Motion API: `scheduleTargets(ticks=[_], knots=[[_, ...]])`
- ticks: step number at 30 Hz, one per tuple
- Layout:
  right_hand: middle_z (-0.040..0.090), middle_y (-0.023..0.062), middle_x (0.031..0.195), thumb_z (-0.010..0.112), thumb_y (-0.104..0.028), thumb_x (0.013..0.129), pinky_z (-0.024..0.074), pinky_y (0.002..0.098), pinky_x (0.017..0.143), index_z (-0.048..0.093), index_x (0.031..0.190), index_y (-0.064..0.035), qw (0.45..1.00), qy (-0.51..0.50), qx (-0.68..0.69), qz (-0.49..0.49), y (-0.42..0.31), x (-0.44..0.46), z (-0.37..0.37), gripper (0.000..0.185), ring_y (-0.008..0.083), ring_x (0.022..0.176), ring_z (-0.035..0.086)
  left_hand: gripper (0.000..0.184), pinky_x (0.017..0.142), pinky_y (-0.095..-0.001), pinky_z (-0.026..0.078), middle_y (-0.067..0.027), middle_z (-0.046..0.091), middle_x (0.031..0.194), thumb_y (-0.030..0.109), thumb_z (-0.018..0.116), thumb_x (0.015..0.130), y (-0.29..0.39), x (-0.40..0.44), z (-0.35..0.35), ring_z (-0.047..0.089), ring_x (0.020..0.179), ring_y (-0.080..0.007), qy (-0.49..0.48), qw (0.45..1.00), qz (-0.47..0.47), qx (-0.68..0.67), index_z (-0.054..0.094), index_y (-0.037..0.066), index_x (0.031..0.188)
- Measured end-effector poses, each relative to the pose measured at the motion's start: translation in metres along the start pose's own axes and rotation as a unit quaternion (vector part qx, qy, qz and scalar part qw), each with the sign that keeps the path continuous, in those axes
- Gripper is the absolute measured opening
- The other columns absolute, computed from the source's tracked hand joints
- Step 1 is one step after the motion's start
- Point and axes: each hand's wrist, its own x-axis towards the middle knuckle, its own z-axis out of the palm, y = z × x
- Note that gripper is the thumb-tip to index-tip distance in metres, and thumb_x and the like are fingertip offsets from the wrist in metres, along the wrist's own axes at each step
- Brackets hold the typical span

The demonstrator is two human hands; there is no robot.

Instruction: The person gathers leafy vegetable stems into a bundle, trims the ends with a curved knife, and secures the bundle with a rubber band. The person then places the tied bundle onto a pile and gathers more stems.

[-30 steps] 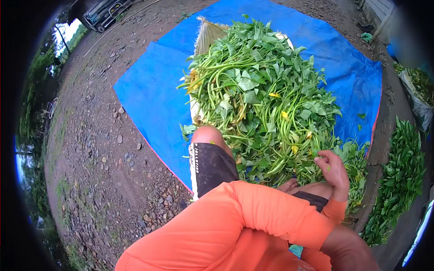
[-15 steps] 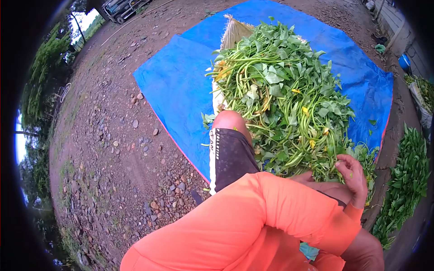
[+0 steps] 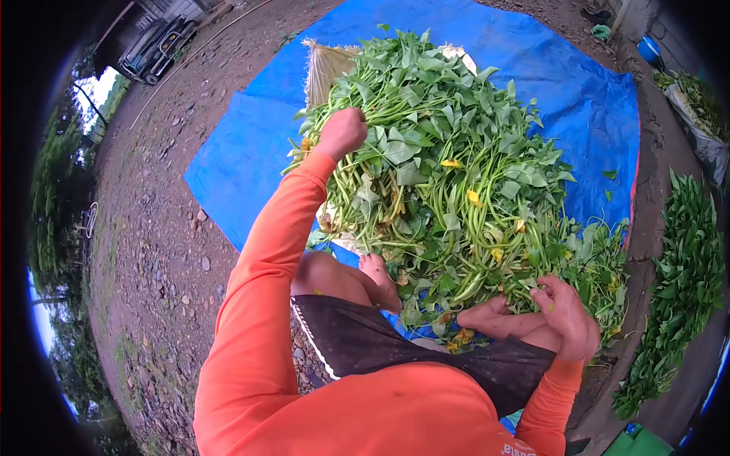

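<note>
A big heap of leafy green stems (image 3: 456,163), dotted with yellow leaves, lies before my crossed legs on a blue tarp (image 3: 251,152). My left hand (image 3: 344,131) is at the heap's far left edge, its fingers closed around a few stems whose leaves fan out to the right. My right hand (image 3: 569,313) hovers over the near right part of the heap, beside my bare foot. Its thumb and fingers are curled together by some leaves; what they pinch is too small to make out.
A woven sack (image 3: 328,72) pokes out behind the heap. Along the right lies a long row of green leafy bunches (image 3: 677,281), with a filled sack (image 3: 699,125) and a blue basin (image 3: 649,50) by the wall. A vehicle (image 3: 156,49) stands far left on stony ground.
My left hand, out of sight before, has reached out to the far left of the heap and taken hold of stems. My right hand stays near the heap's near right. The view has shifted.
</note>
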Motion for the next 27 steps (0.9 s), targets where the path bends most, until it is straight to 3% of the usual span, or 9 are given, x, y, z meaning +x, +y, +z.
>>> scheduleTargets(ticks=[2,8,11,15,16,19,20,24,27], knots=[[0.078,0.023,0.094,0.076,-0.027,0.095,0.0586,0.0463,0.081,0.074,0.123,0.0037,1.0,-0.005,-0.003,0.006,-0.012,0.005,-0.002,0.042,0.0389,0.088,0.076,0.032,0.096,-0.0542,0.058,-0.029,0.076,0.112,0.017,0.06,0.092,-0.033,0.016,0.006,0.074,0.106,-0.0457,-0.011,0.997,-0.033,0.066,0.08,0.007,0.115],[0.076,0.0229,0.093,0.076,-0.027,0.094,0.058,0.0482,0.082,0.074,0.123,0.0028,1.0,-0.02,0.003,0.013,-0.021,0.014,0.0,0.041,0.0404,0.09,0.075,0.034,0.099,-0.0504,0.058,-0.0249,0.078,0.113,0.015,0.064,0.088,-0.077,0.045,0.052,0.075,0.109,-0.0416,0.053,0.997,0.028,0.046,0.081,0.01,0.116],[0.076,0.0238,0.093,0.077,-0.027,0.094,0.0578,0.0486,0.082,0.074,0.122,0.0027,1.0,-0.02,0.005,0.012,-0.02,0.013,-0.001,0.041,0.0413,0.091,0.075,0.034,0.099,-0.0506,0.058,-0.026,0.078,0.11,0.015,0.063,0.087,-0.072,0.051,0.037,0.075,0.109,-0.041,-0.077,0.996,0.0,0.035,0.082,0.008,0.115],[0.076,0.0241,0.093,0.077,-0.027,0.093,0.058,0.0487,0.082,0.075,0.121,0.0026,1.0,-0.003,0.009,0.002,-0.014,0.007,0.0,0.041,0.0419,0.091,0.075,0.029,0.091,-0.0514,0.059,-0.0272,0.076,0.099,0.023,0.058,0.092,-0.057,0.051,-0.002,0.075,0.097,-0.0439,-0.044,0.994,0.064,0.077,0.078,0.003,0.101],[0.076,0.0242,0.093,0.077,-0.027,0.093,0.058,0.0488,0.081,0.075,0.121,0.0026,1.0,0.002,0.013,0.0,-0.013,0.005,0.0,0.041,0.042,0.091,0.075,0.032,0.082,-0.0511,0.059,-0.027,0.075,0.091,0.027,0.056,0.094,-0.052,0.048,-0.012,0.075,0.09,-0.0431,0.0,0.994,0.099,0.051,0.074,0.001,0.095],[0.076,0.0249,0.094,0.077,-0.026,0.093,0.0581,0.0492,0.082,0.075,0.121,0.003,1.0,-0.002,0.025,-0.002,-0.01,0.004,-0.001,0.041,0.0421,0.091,0.075,0.036,0.079,-0.0488,0.059,-0.0257,0.076,0.093,0.03,0.056,0.098,-0.029,0.036,-0.047,0.075,0.087,-0.0425,-0.085,0.992,0.04,-0.087,0.075,-0.001,0.101],[0.076,0.0251,0.094,0.077,-0.026,0.093,0.0581,0.0492,0.082,0.075,0.122,0.0032,1.0,0.01,0.022,-0.014,-0.011,0.004,-0.001,0.041,0.042,0.091,0.075,0.04,0.083,-0.045,0.058,-0.0239,0.077,0.098,0.034,0.059,0.101,-0.016,0.022,-0.05,0.074,0.09,-0.0415,-0.128,0.961,-0.053,-0.239,0.075,-0.002,0.111],[0.077,0.0252,0.095,0.077,-0.027,0.093,0.0584,0.0491,0.084,0.074,0.123,0.0035,0.999,0.028,-0.001,-0.042,-0.016,-0.001,0.001,0.043,0.0417,0.093,0.075,0.042,0.099,-0.0482,0.057,-0.027,0.076,0.114,0.034,0.068,0.1,-0.016,0.011,-0.007,0.072,0.111,-0.0458,0.001,0.997,0.072,-0.006,0.073,0.0,0.125],[0.078,0.0255,0.099,0.076,-0.029,0.093,0.0585,0.0486,0.087,0.074,0.124,0.0036,0.999,-0.003,0.017,-0.041,-0.03,-0.006,0.001,0.045,0.0421,0.095,0.075,0.042,0.102,-0.0597,0.053,-0.0272,0.071,0.132,0.034,0.06,0.103,-0.031,0.025,0.029,0.069,0.121,-0.0455,-0.028,0.997,0.004,0.067,0.067,0.004,0.132]])
